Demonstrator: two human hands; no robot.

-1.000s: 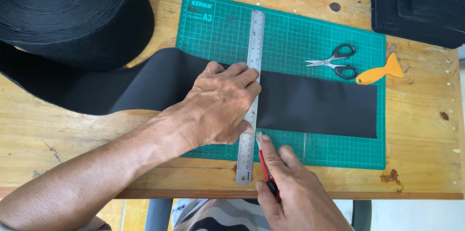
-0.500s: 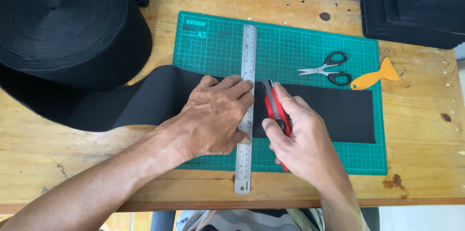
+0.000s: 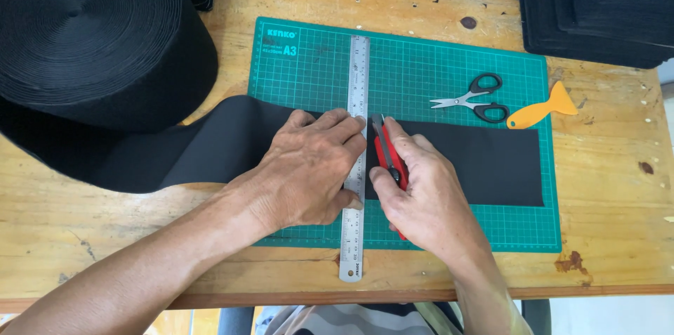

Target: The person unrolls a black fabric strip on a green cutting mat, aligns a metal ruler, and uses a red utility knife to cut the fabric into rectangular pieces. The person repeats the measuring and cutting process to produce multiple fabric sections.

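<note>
A wide black strip (image 3: 477,163) runs from a big black roll (image 3: 91,40) across a green cutting mat (image 3: 421,61). A steel ruler (image 3: 356,82) lies across the strip, front to back. My left hand (image 3: 309,170) presses flat on the ruler and the strip to its left. My right hand (image 3: 421,198) grips a red utility knife (image 3: 387,156), its blade tip against the ruler's right edge at the strip's far border.
Black-handled scissors (image 3: 472,100) and an orange fish-shaped plastic tool (image 3: 540,110) lie at the mat's far right. Stacks of cut black pieces (image 3: 604,12) sit at the back right corner of the wooden table (image 3: 105,237).
My right hand came up from the table's front edge with the red knife and set it against the ruler. My left hand stayed pressed on the ruler.
</note>
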